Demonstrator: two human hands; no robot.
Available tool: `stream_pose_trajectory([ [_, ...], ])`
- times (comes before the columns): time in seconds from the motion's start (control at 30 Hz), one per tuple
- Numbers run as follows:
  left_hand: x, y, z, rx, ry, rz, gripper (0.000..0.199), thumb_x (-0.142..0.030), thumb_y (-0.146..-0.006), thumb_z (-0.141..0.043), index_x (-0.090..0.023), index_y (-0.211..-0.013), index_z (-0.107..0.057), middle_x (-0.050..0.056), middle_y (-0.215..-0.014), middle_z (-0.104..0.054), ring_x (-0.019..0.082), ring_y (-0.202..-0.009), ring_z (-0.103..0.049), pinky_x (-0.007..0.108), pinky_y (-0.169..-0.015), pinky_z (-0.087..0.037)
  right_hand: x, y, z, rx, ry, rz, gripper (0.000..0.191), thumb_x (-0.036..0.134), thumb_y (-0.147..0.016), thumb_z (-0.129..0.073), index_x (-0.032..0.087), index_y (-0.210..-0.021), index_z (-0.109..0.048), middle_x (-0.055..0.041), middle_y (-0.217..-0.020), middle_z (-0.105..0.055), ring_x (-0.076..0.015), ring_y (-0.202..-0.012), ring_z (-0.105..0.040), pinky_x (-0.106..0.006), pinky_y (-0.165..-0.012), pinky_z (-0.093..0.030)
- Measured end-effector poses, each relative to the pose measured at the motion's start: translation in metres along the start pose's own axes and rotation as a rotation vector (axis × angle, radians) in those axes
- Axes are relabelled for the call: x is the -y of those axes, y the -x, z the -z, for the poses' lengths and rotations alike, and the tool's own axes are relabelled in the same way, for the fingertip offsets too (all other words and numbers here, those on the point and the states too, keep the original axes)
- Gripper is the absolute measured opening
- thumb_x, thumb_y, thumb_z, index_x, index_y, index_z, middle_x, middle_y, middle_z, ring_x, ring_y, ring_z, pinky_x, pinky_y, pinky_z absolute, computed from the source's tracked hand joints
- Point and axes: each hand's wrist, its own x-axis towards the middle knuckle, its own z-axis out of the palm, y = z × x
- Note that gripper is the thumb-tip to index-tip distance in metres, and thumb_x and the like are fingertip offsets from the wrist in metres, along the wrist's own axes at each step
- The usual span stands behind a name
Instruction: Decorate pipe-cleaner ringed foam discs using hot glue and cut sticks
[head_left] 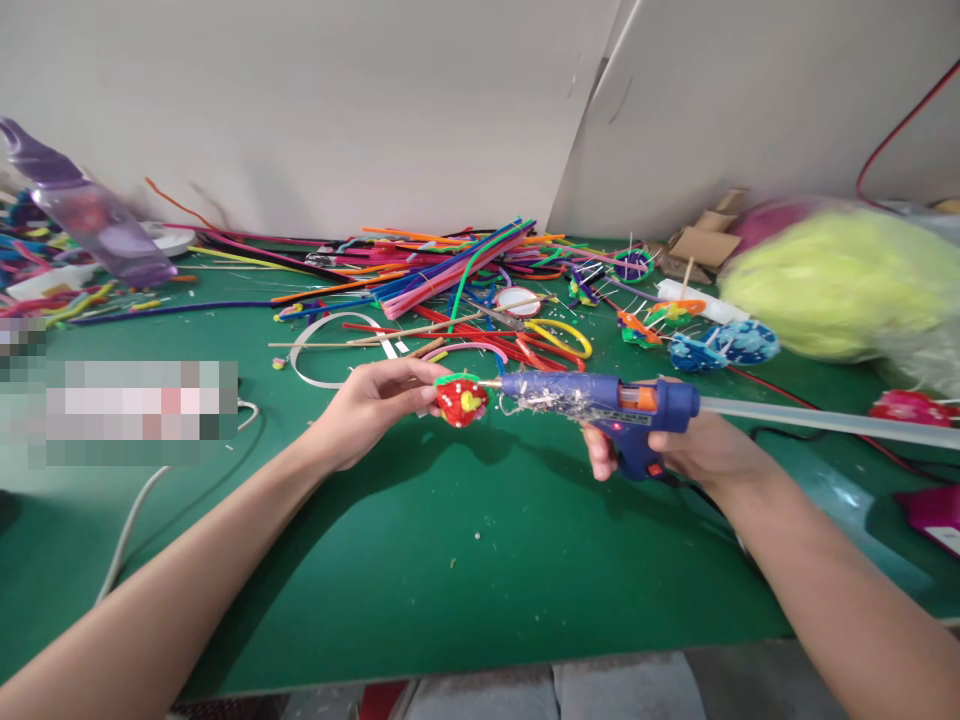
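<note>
Between its thumb and fingers, my left hand [382, 405] pinches a small red pipe-cleaner piece [456, 403] with a green edge, a yellow patch and white dots. My right hand [682, 440] is wrapped around the grip of a blue hot glue gun [570, 392], whose body is coated in strings of dried glue. The gun's metal nozzle points left and comes right up to the red piece; whether they touch I cannot tell. A long translucent glue stick [817, 415] juts from the gun's back. A small red light glows on its side.
Behind my hands lie bundled pipe cleaners [457, 270], yellow-handled pliers [559, 335] and a white band [300, 350]. Finished-looking blue pieces [724, 345] sit right of them, before a bag of yellow-green material [832, 280]. A purple bottle [97, 215] stands left. A white cable [139, 510] crosses the green table [480, 610].
</note>
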Motion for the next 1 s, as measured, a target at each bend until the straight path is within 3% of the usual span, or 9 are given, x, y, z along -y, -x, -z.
stream_pose_trajectory([
  [0.3, -0.001, 0.001, -0.001, 0.009, 0.027, 0.0, 0.017, -0.024, -0.077, -0.074, -0.019, -0.092, -0.074, 0.003, -0.085, -0.073, 0.013, -0.073, -0.066, 0.024, -0.071, -0.051, 0.0, 0.002, 0.0, -0.027, -0.032, -0.049, 0.03, 0.037, -0.07, -0.078, 0.011, -0.081, -0.069, -0.0092, -0.076, -0.07, -0.0185, -0.066, -0.068, -0.026, -0.06, -0.053],
  [0.57, -0.001, 0.0, -0.001, -0.013, 0.034, 0.011, 0.016, -0.025, -0.074, -0.076, -0.018, -0.088, -0.074, 0.004, -0.084, -0.072, 0.013, -0.071, -0.065, 0.025, -0.069, -0.052, 0.0, 0.001, -0.001, -0.059, 0.044, -0.008, 0.031, 0.038, -0.069, -0.079, 0.011, -0.082, -0.07, -0.0092, -0.074, -0.07, -0.02, -0.064, -0.068, -0.029, -0.059, -0.053],
  [0.8, -0.002, 0.0, 0.0, -0.032, 0.029, 0.016, 0.017, -0.026, -0.073, -0.076, -0.017, -0.088, -0.074, 0.004, -0.081, -0.071, 0.013, -0.069, -0.063, 0.025, -0.067, -0.05, 0.009, 0.006, 0.011, -0.393, 0.204, 0.177, 0.027, 0.032, -0.066, -0.082, 0.018, -0.087, -0.071, -0.0063, -0.084, -0.071, -0.0184, -0.073, -0.068, -0.029, -0.068, -0.054],
  [1.0, -0.002, -0.002, 0.0, -0.063, 0.058, 0.018, 0.016, -0.025, -0.074, -0.076, -0.018, -0.088, -0.074, 0.002, -0.081, -0.069, 0.01, -0.067, -0.06, 0.023, -0.066, -0.048, 0.014, 0.015, 0.033, -0.309, 0.763, -0.176, 0.039, 0.038, -0.067, -0.078, 0.022, -0.101, -0.072, -0.0072, -0.101, -0.073, -0.0268, -0.094, -0.068, -0.039, -0.08, -0.056],
])
